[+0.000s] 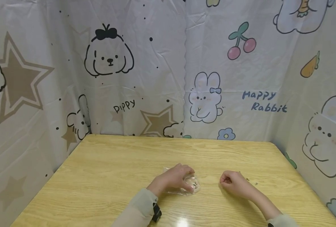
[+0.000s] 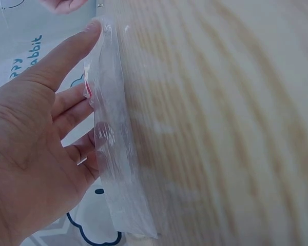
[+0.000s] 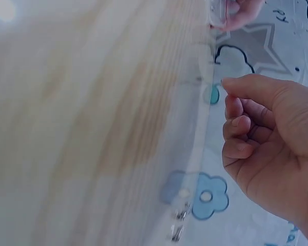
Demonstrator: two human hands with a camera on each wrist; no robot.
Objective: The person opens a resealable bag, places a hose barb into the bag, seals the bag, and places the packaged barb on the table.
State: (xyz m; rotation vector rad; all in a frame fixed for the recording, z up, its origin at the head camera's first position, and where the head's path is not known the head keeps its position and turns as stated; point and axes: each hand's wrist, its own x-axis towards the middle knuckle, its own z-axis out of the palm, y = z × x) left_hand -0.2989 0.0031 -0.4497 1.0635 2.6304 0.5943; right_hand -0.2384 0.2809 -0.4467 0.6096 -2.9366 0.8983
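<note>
Left hand (image 1: pixel 175 178) arches wide, thumb and fingers around the clear bag (image 2: pixel 113 133) on the bench (image 1: pixel 114 176); right hand (image 1: pixel 235 184) curls narrow, whether holding anything I cannot tell. Squeezing could crumple the bag; a careless sleeve could scatter the loose bits (image 3: pixel 177 233).

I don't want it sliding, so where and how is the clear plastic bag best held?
The clear plastic bag is probably best spanned from above and the left, thumb toward its near side, fingers toward its far side, as the left hand does. It lies low and is narrow enough for one hand, and its right end, where small dark bits show, is left uncovered.
</note>
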